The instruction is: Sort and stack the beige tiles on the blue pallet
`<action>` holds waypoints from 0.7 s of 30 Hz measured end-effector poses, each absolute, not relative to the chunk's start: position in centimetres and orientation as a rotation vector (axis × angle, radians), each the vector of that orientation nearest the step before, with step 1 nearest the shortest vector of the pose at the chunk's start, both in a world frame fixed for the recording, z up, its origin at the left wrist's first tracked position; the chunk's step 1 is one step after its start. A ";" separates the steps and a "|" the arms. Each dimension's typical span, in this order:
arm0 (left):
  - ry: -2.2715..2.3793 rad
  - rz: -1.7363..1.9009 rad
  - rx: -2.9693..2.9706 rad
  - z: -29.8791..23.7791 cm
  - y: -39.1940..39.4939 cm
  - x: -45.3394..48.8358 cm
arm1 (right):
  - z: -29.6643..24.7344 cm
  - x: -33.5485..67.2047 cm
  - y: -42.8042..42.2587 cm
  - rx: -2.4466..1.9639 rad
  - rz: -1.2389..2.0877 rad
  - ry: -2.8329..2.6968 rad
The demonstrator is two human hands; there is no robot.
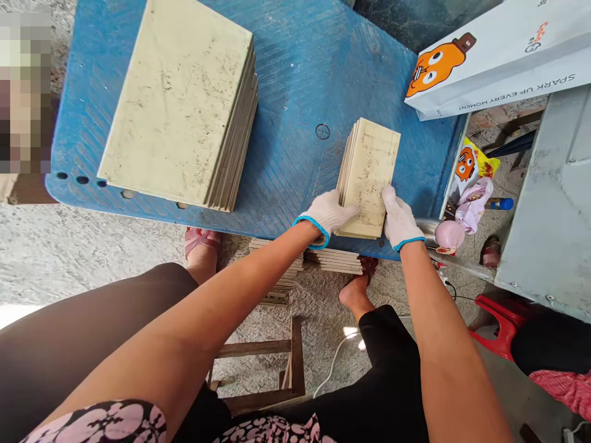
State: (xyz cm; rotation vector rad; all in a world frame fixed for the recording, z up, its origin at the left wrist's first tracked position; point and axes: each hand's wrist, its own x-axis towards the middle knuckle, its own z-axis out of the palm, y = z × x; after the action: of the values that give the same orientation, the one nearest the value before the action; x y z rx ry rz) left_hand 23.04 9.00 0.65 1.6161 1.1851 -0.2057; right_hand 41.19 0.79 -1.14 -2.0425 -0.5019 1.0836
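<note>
Blue ribbed tabletop [300, 74] is carrying two piles. Gloved left hand [329, 214] & right hand [399, 220] are clamping the small tile stack [372, 166] at its near end, by the tabletop's front edge. Fingers [348, 212] are pressing both sides, prob. to square the edges. Big tile stack [180, 98] is sitting well apart, far-left, leaving working room.

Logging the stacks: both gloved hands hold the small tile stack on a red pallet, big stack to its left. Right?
Head view: the pallet is blue, not red. The left hand and right hand do hold the small tile stack, big stack to its left.
</note>
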 end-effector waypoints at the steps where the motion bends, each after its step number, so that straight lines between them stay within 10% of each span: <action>1: 1.209 -0.217 1.600 0.7 9.0 23.3 | -1.2 41.0 1.2 -2.042 1.101 -0.502; 21: 1.349 -0.256 1.726 1.9 6.2 25.4 | 2.2 39.1 4.1 -2.330 1.054 -0.299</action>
State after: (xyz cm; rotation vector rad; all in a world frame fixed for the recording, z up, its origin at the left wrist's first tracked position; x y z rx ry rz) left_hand 25.43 6.24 1.88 1.7258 1.3490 -0.2560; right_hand 39.14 4.14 2.23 -2.3297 -0.2991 1.0544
